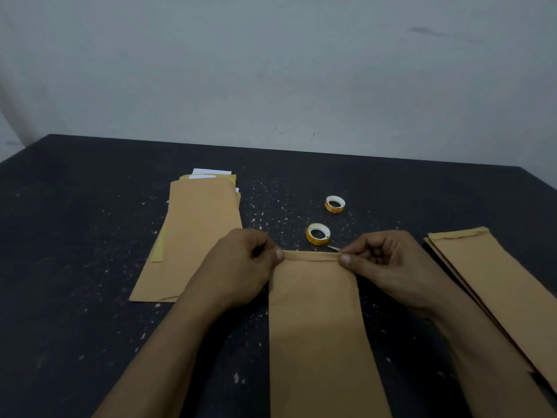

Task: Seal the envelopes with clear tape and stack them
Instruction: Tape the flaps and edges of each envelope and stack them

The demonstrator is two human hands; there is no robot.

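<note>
The left hand (241,267) and right hand (388,267) pinch the two ends of the folded flap (312,255) of a brown envelope (319,327), thumbs on top and fingers curled. The envelope lies flat on the dark surface (75,236) between them. A tape roll (318,234) sits just beyond the right hand's thumb, a second roll (335,204) farther off. A pile (193,236) of envelopes, white paper (211,171) showing at its far end, lies past the left hand. A stack (488,282) lies outside the right hand.
</note>
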